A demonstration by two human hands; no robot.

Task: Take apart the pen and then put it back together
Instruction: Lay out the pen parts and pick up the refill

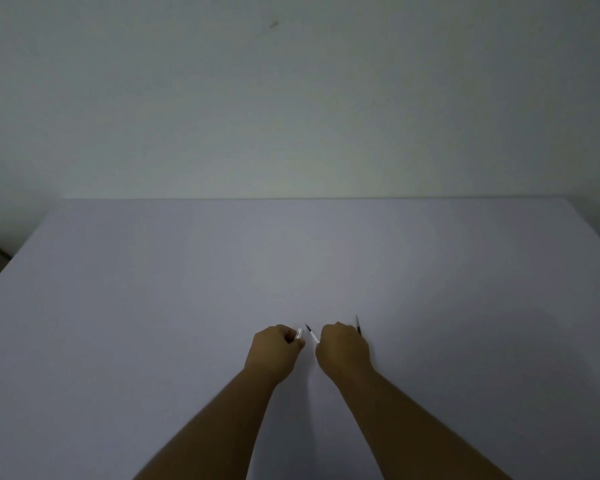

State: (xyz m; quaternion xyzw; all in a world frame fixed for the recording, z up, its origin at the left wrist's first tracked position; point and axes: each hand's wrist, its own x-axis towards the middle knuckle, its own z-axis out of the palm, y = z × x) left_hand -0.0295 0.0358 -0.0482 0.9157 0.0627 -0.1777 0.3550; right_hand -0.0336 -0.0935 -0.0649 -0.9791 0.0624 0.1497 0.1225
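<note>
A bare pale wall [291, 98] stands behind a plain white worktop [153, 289], dimly lit, with nothing on it that I can make out apart from what I hold. Both my hands are low and close together over the near part of it.

My left hand [278, 346] is curled into a fist around a short clear piece [299, 333], probably the cap or tip section, which pokes out on the side facing my other hand. My right hand [343, 344] is clenched around the thin refill [311, 333], whose white stem and dark tip stick out toward the left hand, just apart from the clear piece. A dark slim end, I think the barrel [358, 325], rises from the far side of the same hand; I cannot tell how it sits in my grip.

The pen is in pieces, so I judge I am between taking apart and rebuilding. Next I need to line the refill up with its matching part and slide it in straight, gently, since the tip is fine and the stem bends easily.
</note>
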